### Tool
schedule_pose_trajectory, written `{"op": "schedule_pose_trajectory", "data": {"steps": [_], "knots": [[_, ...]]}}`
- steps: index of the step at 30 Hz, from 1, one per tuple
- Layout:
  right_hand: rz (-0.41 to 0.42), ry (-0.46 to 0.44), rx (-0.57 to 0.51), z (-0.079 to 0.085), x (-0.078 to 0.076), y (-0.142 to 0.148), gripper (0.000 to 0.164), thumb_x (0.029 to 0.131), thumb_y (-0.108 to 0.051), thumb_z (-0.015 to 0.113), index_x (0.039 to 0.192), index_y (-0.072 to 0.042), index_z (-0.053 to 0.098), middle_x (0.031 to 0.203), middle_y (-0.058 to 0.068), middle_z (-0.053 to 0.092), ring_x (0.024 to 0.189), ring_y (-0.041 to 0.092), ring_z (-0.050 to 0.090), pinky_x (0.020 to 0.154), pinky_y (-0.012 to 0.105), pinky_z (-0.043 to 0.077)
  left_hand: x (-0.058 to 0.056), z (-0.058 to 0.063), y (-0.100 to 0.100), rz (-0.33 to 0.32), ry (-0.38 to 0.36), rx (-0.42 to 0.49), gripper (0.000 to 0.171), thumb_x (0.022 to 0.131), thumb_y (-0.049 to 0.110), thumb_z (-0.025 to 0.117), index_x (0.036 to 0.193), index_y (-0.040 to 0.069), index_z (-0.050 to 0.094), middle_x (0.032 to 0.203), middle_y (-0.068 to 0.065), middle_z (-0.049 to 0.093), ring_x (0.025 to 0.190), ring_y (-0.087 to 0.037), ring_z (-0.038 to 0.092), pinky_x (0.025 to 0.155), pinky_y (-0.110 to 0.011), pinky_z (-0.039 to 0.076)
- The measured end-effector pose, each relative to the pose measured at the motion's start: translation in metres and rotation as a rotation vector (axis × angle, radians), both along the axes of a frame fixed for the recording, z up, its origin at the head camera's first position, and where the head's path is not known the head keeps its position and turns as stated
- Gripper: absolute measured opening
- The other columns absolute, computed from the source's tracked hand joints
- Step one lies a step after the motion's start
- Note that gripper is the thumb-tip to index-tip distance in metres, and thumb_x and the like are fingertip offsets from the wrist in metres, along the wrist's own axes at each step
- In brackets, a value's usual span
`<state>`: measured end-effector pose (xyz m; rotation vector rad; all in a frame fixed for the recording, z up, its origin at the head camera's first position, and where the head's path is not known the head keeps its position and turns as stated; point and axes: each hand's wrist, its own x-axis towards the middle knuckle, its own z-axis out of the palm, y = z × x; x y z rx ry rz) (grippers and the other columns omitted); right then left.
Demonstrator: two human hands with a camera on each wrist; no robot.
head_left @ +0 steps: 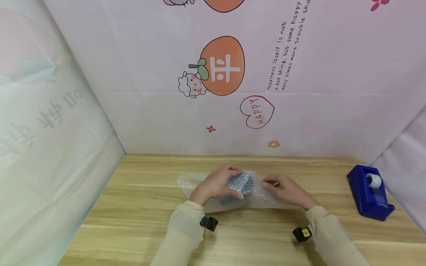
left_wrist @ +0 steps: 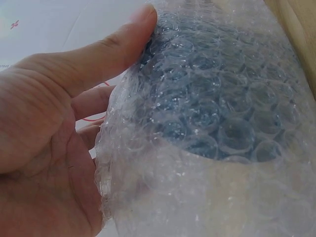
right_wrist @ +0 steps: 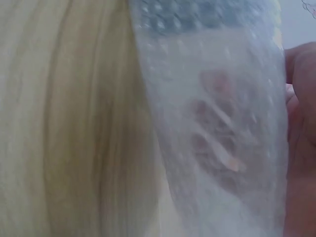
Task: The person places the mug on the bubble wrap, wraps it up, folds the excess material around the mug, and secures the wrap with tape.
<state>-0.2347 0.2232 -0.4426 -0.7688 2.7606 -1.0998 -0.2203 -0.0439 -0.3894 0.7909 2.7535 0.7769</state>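
Observation:
A dark blue-grey thing with a curved edge (left_wrist: 217, 123) lies inside a sheet of clear bubble wrap (head_left: 188, 183) on the table; its kind is blurred by the bubbles. My left hand (head_left: 216, 183) grips this wrapped bundle, thumb on the near side and fingers round the far side. To the right of the bundle, my right hand (head_left: 288, 190) holds the loose end of the wrap between thumb and fingers. In the right wrist view, curled fingers (right_wrist: 217, 143) show through the clear sheet.
A blue tape dispenser (head_left: 369, 192) with a roll of tape (head_left: 375, 181) stands near the table's right edge. The wooden table (head_left: 133, 214) meets a printed white cloth wall (head_left: 159, 122) behind, with further cloth at both sides.

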Motion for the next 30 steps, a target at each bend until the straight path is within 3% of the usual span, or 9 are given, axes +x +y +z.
{"op": "schedule_pose_trajectory", "data": {"steps": [4, 10, 15, 20, 26, 30], "knots": [[0.007, -0.004, -0.015, 0.001, -0.002, 0.001, 0.016, 0.094, -0.023, 0.058, 0.103, -0.015, 0.069, 0.097, -0.005, 0.066, 0.09, 0.013, 0.06, 0.078, 0.033, 0.052, 0.0, 0.002, 0.0, 0.003, 0.001, 0.003, 0.084, 0.068, 0.045, 0.079, 0.141, 0.022, 0.043, 0.14, 0.003, 0.042, 0.126, -0.02, 0.041, 0.104, -0.041, 0.034], [0.002, 0.06, -0.003, -0.004, -0.006, -0.01, 0.014, 0.091, -0.024, 0.062, 0.097, -0.015, 0.07, 0.09, -0.006, 0.066, 0.083, 0.011, 0.06, 0.074, 0.032, 0.052, 0.0, 0.003, -0.001, -0.003, 0.002, 0.014, 0.084, 0.068, 0.045, 0.079, 0.141, 0.02, 0.044, 0.14, 0.002, 0.042, 0.126, -0.021, 0.042, 0.104, -0.041, 0.034], [-0.054, 0.077, 0.015, -0.007, -0.003, -0.015, 0.009, 0.089, -0.023, 0.065, 0.092, -0.015, 0.069, 0.083, -0.005, 0.063, 0.076, 0.011, 0.058, 0.067, 0.028, 0.051, 0.001, 0.003, -0.001, -0.005, -0.003, 0.015, 0.084, 0.069, 0.045, 0.079, 0.141, 0.018, 0.044, 0.141, 0.002, 0.041, 0.126, -0.021, 0.041, 0.104, -0.042, 0.034], [-0.137, 0.05, 0.108, -0.008, -0.003, -0.015, 0.029, 0.087, -0.035, 0.066, 0.096, -0.007, 0.067, 0.085, 0.001, 0.058, 0.076, 0.014, 0.053, 0.065, 0.03, 0.047, 0.002, 0.004, -0.001, -0.002, 0.005, 0.006, 0.085, 0.069, 0.046, 0.078, 0.141, 0.018, 0.044, 0.141, 0.002, 0.042, 0.126, -0.021, 0.042, 0.104, -0.041, 0.035], [-0.24, -0.1, 0.241, -0.005, -0.004, -0.013, 0.056, 0.083, -0.057, 0.06, 0.096, -0.003, 0.063, 0.086, 0.006, 0.061, 0.074, 0.018, 0.056, 0.062, 0.032, 0.047, 0.001, 0.002, -0.001, -0.002, 0.014, 0.001, 0.085, 0.068, 0.047, 0.078, 0.14, 0.019, 0.044, 0.14, 0.003, 0.042, 0.126, -0.021, 0.042, 0.104, -0.041, 0.034], [-0.284, -0.153, 0.321, -0.001, -0.002, -0.015, 0.07, 0.079, -0.067, 0.056, 0.093, 0.001, 0.064, 0.082, 0.01, 0.063, 0.067, 0.02, 0.055, 0.055, 0.034, 0.045, 0.0, 0.001, -0.001, -0.002, 0.016, 0.003, 0.085, 0.068, 0.047, 0.078, 0.14, 0.019, 0.045, 0.14, 0.003, 0.042, 0.126, -0.021, 0.042, 0.104, -0.041, 0.035]]}}
